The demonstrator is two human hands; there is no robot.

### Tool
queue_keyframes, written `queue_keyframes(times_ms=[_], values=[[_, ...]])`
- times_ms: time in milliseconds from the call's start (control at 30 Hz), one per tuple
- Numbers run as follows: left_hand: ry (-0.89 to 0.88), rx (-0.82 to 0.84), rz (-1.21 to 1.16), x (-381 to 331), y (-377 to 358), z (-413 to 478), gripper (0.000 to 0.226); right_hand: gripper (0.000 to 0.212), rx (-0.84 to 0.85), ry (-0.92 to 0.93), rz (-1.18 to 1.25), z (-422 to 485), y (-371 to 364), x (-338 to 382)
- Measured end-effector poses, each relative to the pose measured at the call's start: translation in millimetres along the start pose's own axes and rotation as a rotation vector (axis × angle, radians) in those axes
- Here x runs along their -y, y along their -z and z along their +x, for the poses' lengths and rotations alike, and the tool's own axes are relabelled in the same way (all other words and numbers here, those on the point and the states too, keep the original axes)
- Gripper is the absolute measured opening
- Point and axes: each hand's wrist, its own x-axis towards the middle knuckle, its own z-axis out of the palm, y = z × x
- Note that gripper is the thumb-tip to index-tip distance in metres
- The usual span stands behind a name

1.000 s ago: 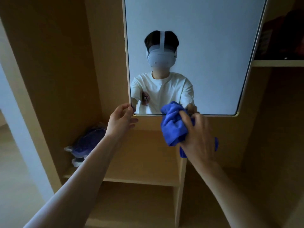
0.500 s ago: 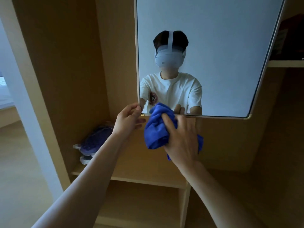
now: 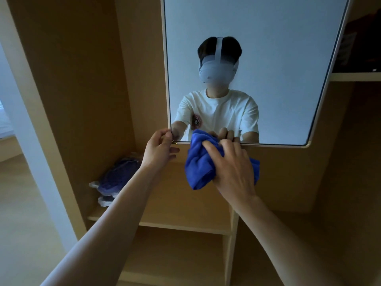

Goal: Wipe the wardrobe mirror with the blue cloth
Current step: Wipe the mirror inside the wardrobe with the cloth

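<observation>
The wardrobe mirror [image 3: 278,48] fills the upper middle and right of the view; it reflects a person in a white T-shirt with a headset. My left hand [image 3: 158,149] pinches the mirror's lower left corner. My right hand [image 3: 233,172] grips the bunched blue cloth [image 3: 199,164], which is pressed over the mirror's bottom edge just right of that corner. The cloth's top overlaps the glass and the rest hangs below the frame.
A wooden shelf [image 3: 165,221] runs below the mirror, with a folded dark blue bundle [image 3: 117,176] in its back left corner. A vertical divider [image 3: 231,244] stands under the shelf. Another shelf [image 3: 354,76] sits at the upper right. Wooden side panel at left.
My right hand has carried the cloth leftward along the mirror's bottom edge toward my left hand. My left hand has kept hold of the corner.
</observation>
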Motion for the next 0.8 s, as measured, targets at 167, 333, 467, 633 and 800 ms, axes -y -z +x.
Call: queue_keyframes(times_ms=[167,333,467,633,800], values=[[-0.012,-0.012,-0.03,4.8,-0.2,3.1,0.014,0.049,0.032,-0.122,-0.037,-16.0,21.1,-47.5],[0.009,-0.03,-0.026,5.7,-4.1,8.3,0.021,0.057,0.034,-0.237,-0.109,-33.5,45.4,-92.7],[0.025,-0.022,-0.054,6.9,-4.8,6.9,0.014,0.059,0.027,-0.336,-0.099,-43.0,55.3,-106.5],[0.049,-0.019,-0.093,6.6,-6.0,4.6,0.019,0.057,0.037,-0.401,0.018,-42.8,46.7,-83.1],[0.06,-0.007,-0.073,7.3,-6.9,6.7,0.014,0.035,0.097,-0.166,0.044,-26.7,26.0,-20.6]])
